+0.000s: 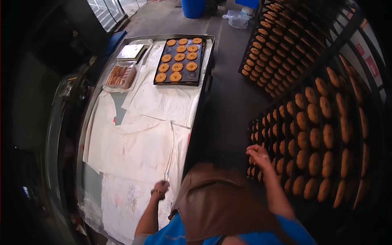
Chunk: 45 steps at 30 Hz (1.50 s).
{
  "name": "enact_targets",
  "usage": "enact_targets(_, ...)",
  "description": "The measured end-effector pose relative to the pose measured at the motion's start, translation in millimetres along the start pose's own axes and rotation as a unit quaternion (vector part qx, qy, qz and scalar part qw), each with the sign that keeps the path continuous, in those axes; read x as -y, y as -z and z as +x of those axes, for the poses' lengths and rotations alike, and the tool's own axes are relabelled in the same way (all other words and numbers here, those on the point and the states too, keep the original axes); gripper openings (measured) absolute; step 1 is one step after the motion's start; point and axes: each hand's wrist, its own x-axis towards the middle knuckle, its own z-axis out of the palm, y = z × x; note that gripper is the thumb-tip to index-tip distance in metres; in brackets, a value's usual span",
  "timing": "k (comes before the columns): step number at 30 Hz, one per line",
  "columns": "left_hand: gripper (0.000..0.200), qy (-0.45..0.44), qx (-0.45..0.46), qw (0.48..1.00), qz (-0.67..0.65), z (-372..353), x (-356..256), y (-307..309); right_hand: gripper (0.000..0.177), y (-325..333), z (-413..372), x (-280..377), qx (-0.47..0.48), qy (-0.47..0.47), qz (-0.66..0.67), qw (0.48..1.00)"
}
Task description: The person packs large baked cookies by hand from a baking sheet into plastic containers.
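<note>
My left hand (161, 187), with a band around the wrist, is closed over the near right part of the table, beside the edge of a white cloth (134, 147). Nothing shows in its curled fingers. On the other side of my brown apron (216, 200), my right hand (258, 154) hangs in the air with its fingers loosely bent and apart, holding nothing. It is nearest to a dark rack (292, 157) filled with rows of round baked cookies (301, 121). A dark baking tray (195, 77) with several ring-shaped cookies (177, 67) rests at the table's far end.
Left of the tray stand a clear plastic box (134, 73) of cookies and a flat white-topped device (130, 52). Another loaded rack (281, 45) stands farther back on the right. A blue bin (193, 8) is on the floor (226, 98) beyond the table.
</note>
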Motion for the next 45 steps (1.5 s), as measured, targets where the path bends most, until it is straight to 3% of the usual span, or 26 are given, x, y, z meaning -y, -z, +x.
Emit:
enact_targets(2,0.030,-0.092,-0.030,0.995,-0.023,44.6,-110.8,39.1,0.020,19.7,40.6,32.2,-0.027,-0.001,0.028,0.999)
enact_targets(5,0.026,-0.149,-0.075,0.986,-0.004,109.8,-248.2,91.4,0.020,41.1,108.7,68.1,-0.034,-0.014,0.054,0.998)
enact_targets(10,0.025,-0.164,-0.151,0.974,0.045,212.4,-388.1,109.1,0.017,77.7,257.0,99.7,-0.017,-0.057,0.065,0.996)
enact_targets(14,0.026,-0.155,-0.119,0.979,0.064,308.2,-416.6,62.5,0.016,107.8,396.3,143.0,-0.034,-0.075,0.067,0.994)
enact_targets(16,0.029,-0.126,-0.091,0.974,0.162,319.8,-444.2,36.1,0.019,125.3,458.7,161.5,-0.022,-0.070,0.066,0.995)
enact_targets(17,0.030,-0.106,-0.031,0.980,0.168,331.9,-443.3,24.9,0.020,130.2,490.3,181.4,-0.013,-0.054,0.040,0.998)
enact_targets(18,0.032,-0.137,0.021,0.946,0.293,342.3,-461.6,17.7,0.021,135.3,520.6,208.4,-0.006,-0.033,0.013,0.999)
enact_targets(21,0.033,-0.053,0.080,0.974,0.204,343.7,-514.3,4.1,0.023,144.3,581.0,301.5,0.015,-0.005,-0.025,1.000)
enact_targets(23,0.030,0.006,0.046,0.992,0.114,365.9,-538.5,-5.5,0.024,143.5,640.3,360.2,0.020,0.026,-0.073,0.997)
enact_targets(26,0.029,0.029,0.019,0.998,0.043,381.2,-621.4,-0.8,0.022,131.0,727.9,426.9,0.040,0.149,-0.095,0.983)
enact_targets(30,0.030,0.025,0.063,0.995,0.077,467.8,-697.9,1.0,0.029,106.8,833.7,529.4,0.025,0.142,-0.125,0.982)
enact_targets(32,0.032,-0.009,0.038,0.998,0.047,547.3,-701.3,0.2,0.029,103.1,890.5,576.4,0.026,0.151,-0.131,0.980)
enact_targets(34,0.034,0.012,0.001,1.000,-0.002,595.2,-717.9,9.7,0.027,106.6,938.1,603.1,0.032,0.166,-0.134,0.976)
enact_targets(36,0.034,0.020,-0.047,0.997,-0.049,627.6,-766.7,38.4,0.026,120.0,978.1,646.5,0.034,0.146,-0.192,0.970)
enact_targets(37,0.031,0.050,-0.058,0.986,-0.147,630.4,-801.8,56.0,0.025,126.4,995.5,660.4,0.017,0.118,-0.144,0.982)
enact_targets(38,0.031,0.052,-0.061,0.987,-0.142,630.7,-825.8,77.5,0.023,132.3,1010.8,671.1,-0.001,0.090,-0.092,0.992)
enact_targets(41,0.024,-0.044,-0.123,0.970,-0.204,625.8,-903.1,135.0,0.018,151.8,1068.2,683.9,-0.021,0.039,-0.046,0.998)
enact_targets(45,0.022,-0.041,-0.215,0.934,-0.283,630.2,-882.6,154.1,0.014,178.9,1147.1,649.0,-0.019,-0.034,-0.065,0.997)
